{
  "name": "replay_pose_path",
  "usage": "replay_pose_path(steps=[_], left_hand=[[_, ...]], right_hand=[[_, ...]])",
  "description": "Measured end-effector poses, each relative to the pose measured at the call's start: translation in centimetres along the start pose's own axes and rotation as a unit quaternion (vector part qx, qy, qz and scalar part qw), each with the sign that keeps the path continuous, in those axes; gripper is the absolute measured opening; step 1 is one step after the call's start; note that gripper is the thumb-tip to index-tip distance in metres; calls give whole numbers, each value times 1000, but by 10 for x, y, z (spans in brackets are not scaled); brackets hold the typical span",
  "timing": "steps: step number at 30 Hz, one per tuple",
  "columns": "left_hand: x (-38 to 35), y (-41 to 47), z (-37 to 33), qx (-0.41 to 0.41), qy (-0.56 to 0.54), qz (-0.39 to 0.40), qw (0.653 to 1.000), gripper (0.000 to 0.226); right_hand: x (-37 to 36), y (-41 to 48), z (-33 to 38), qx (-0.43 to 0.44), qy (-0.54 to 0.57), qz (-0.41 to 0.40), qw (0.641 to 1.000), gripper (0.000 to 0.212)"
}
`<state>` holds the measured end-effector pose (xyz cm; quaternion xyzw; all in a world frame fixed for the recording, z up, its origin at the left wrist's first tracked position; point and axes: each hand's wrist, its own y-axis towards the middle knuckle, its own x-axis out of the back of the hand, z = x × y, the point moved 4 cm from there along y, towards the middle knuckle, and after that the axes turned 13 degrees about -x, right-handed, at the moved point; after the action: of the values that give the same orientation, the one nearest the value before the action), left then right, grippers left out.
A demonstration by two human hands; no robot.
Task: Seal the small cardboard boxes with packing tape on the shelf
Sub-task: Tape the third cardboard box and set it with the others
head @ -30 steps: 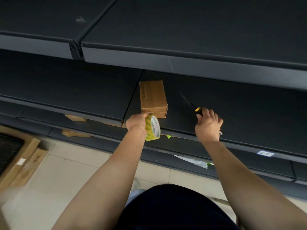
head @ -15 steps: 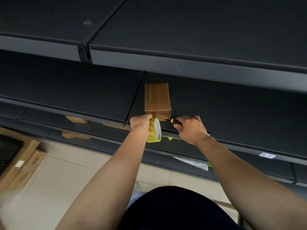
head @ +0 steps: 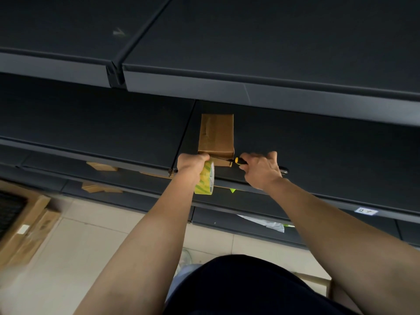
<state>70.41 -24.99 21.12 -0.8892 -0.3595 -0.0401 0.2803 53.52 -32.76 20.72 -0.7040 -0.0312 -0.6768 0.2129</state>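
Head view: reaching forward with both arms to the shelf [head: 318,155]. Gripping the tape roll [head: 205,178] in the left hand [head: 192,161], knuckles up, under the cardboard box [head: 217,135] just ahead. Clenching a yellow-black tool [head: 237,160] in the right hand [head: 261,169], tip at the box's near corner.

Tally by kind
One cardboard box [head: 217,135] on the shelf [head: 318,146]; one tape roll [head: 205,180] at its near end; one yellow-and-black cutter [head: 237,160] just right of that; two grips, left grip [head: 192,161] and right grip [head: 261,171]; at least two cardboard scraps [head: 102,166], [head: 97,187] lower left; one white label [head: 366,210] at right.
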Motion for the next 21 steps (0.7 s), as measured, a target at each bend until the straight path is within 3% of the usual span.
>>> replay_pose_path(steps=[5, 8, 14, 21], left_hand=[[0, 3, -3, -27, 40, 19, 999, 30], [5, 6, -2, -41, 80, 13, 996, 37], [11, 11, 2, -42, 90, 22, 995, 15], [6, 12, 0, -27, 49, 41, 998, 15]], right_hand=[[0, 1, 3, -7, 13, 6, 1000, 20], [-7, -2, -6, -17, -59, 30, 998, 26], [-21, -1, -31, -74, -36, -21, 996, 32], [-24, 7, -25, -161, -40, -25, 986, 49]])
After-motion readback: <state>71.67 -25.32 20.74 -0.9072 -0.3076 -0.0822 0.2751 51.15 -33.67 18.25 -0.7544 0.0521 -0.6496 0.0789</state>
